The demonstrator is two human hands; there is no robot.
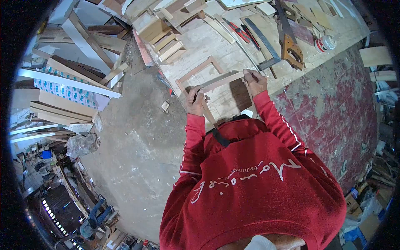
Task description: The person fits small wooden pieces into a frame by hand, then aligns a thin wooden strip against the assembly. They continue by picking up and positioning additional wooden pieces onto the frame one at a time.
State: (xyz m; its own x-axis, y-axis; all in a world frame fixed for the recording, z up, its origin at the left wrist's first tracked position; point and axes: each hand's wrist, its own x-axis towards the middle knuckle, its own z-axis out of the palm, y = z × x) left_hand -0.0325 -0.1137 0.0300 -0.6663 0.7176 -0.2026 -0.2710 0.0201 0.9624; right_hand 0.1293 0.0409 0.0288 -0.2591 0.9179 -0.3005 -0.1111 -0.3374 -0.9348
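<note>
My left hand point(195, 101) is closed on one corner of a narrow wooden frame point(221, 82), and my right hand point(255, 81) grips its other corner. The light rail spans between both hands, and side strips run from the corners toward my body. Just beyond it, a second reddish-brown, three-sided wooden frame point(195, 71) lies flat on the plywood worktable point(227, 106). My fingers partly hide the corners of the held piece.
Farther right on the table lie a handsaw point(291, 51), a metal square point(266, 62), a red-handled tool point(238, 31) and a white can point(326, 43). Small wooden assemblies point(166, 43) stand at the left edge. Stacked boards point(68, 83) lean beyond the concrete floor point(129, 146).
</note>
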